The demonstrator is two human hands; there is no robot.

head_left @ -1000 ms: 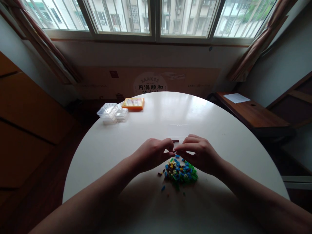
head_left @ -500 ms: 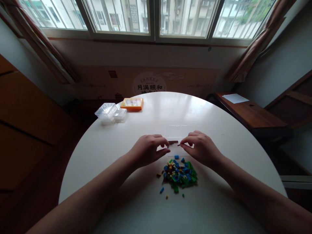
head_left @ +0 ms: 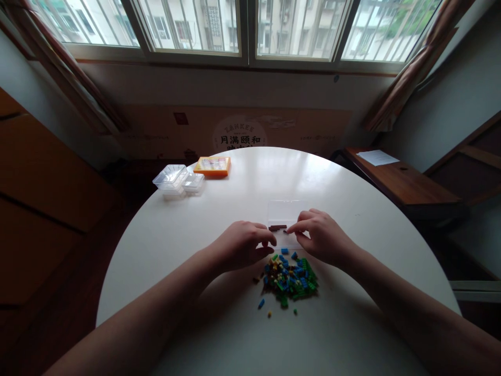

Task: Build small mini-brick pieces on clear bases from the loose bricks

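A clear, open plastic box [head_left: 282, 210] lies on the white table, with a row of dark brown bricks [head_left: 277, 227] in it. Just right of that row is a small brown brick [head_left: 285, 232]. The index fingertip of my right hand [head_left: 324, 236] touches or nearly touches this brick, and the thumb stays apart below. Nearer to me, my left hand [head_left: 246, 244] hovers at the box's left front corner with fingers curled and a gap to the thumb; nothing shows in it. A pile of small blue, green, yellow and brown building bricks [head_left: 291, 279] spreads in front of the box.
Stacked clear plastic containers [head_left: 171, 178] and an orange case [head_left: 212, 167] stand at the table's far left. A few loose bricks, one of them blue [head_left: 261, 303], lie near the pile. Beyond the right edge is a wooden desk [head_left: 410, 183] with a paper sheet [head_left: 378, 157].
My left hand has drawn back from the brown row towards the pile. The small brown brick, earlier pinched in my right hand, lies in the box, and my right finger and thumb have parted.
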